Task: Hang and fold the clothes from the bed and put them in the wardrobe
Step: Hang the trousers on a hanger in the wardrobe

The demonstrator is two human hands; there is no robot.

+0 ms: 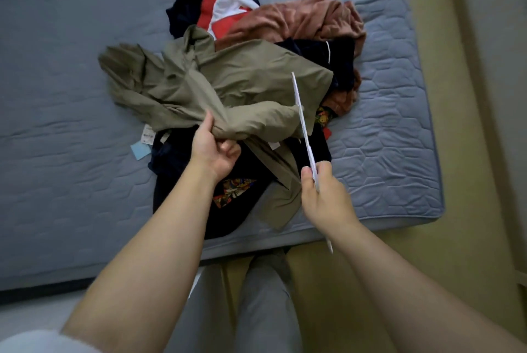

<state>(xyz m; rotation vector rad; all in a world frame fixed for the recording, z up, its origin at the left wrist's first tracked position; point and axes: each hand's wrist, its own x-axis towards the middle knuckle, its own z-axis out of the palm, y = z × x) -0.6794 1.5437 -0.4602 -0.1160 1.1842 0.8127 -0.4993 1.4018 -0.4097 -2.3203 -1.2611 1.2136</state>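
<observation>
A pile of clothes lies on the grey-blue mattress (71,95). On top is an olive-khaki shirt (228,81); my left hand (214,150) grips a bunched fold of it near the pile's front. My right hand (325,192) holds a thin white hanger (303,124) seen edge-on, tilted up over the shirt's right side. Under the shirt lie a pink-brown garment (308,21), a navy, red and white top (219,7) and dark garments with a floral print (236,190).
The mattress front edge (313,235) runs just before my legs (262,295). A yellowish floor (456,238) lies to the right of the bed. Paper tags (144,141) stick out at the pile's left. The wardrobe is out of view.
</observation>
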